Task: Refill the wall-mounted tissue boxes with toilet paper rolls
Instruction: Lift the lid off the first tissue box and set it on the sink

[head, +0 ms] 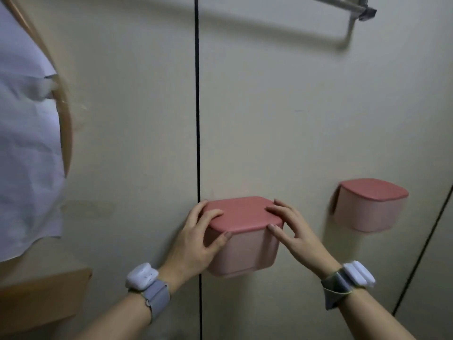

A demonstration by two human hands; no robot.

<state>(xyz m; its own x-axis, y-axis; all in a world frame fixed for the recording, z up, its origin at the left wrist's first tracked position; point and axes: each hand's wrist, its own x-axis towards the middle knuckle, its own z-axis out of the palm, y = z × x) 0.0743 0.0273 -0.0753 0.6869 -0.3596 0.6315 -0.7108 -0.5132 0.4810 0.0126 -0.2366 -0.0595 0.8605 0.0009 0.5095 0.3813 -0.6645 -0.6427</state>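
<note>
Pink wall-mounted tissue box (pixel 245 251), darker pink lid (pixel 241 213) closed flat on top, fixed to the cream wall panel (pixel 282 123) just right of the black vertical seam (pixel 197 99). Left hand (pixel 196 244) wrapped round the box's left end: fingers curled over the lid's left edge, thumb pressed against the front wall just under the lid rim. Right hand (pixel 291 229) laid on the lid's right end, fingers fairly straight and slightly spread, tips resting on the lid top and its front corner, no pinch visible. White sensor unit on a grey strap (pixel 147 282) on the left wrist; a similar white unit on a greenish strap (pixel 350 278) on the right wrist.

Right of the box and a little higher, well apart from it, a second pink tissue box (pixel 370 204) on the same wall, lid down. Far above that, at the upper right, a metal rail (pixel 343 4) with its bracket. Left of the seam, a white crumpled sheet (pixel 27 133) hanging over a tan curved frame (pixel 65 114). Below the sheet, lower left of the box, a tan wooden ledge (pixel 41 300). Lower right of the box, a second black seam (pixel 421 253) running diagonally.
</note>
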